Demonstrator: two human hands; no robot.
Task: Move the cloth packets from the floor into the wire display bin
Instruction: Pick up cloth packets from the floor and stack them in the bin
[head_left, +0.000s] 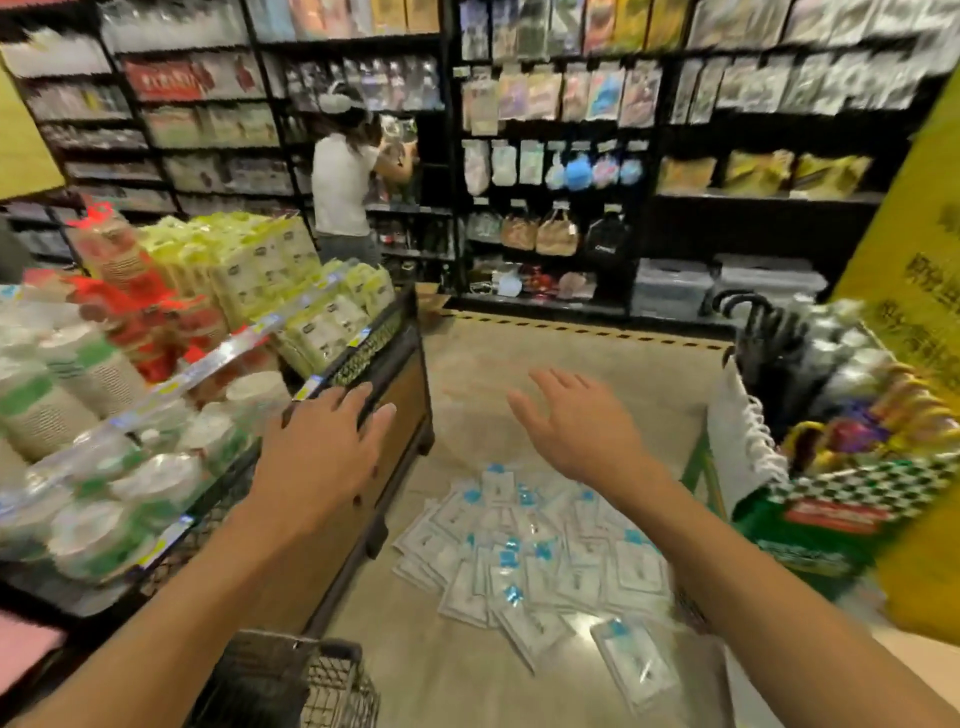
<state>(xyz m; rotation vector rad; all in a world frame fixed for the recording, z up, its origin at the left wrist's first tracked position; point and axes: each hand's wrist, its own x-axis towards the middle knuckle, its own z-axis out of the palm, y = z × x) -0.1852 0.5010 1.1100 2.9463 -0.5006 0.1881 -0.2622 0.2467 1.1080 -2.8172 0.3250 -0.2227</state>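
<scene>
White-and-blue cloth packets (540, 558) lie heaped on floor (467, 670), btwn stocked display stands. Left hand (322, 457) flat, fingers spread, resting on stand edge; right hand (576, 426) open, empty, above pile. Wire bin (332, 680) at bottom edge.

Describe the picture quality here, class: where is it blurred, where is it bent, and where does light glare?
Head view: motion blur smears the shelves and stacked goods, most at the edges; the wide lens bows the shelf lines outward; the left hand and right hand are fairly sharp, as are the cloth packets on the floor; glare glints off the packet wrappers; lighting is even, with soft shadows.
</scene>
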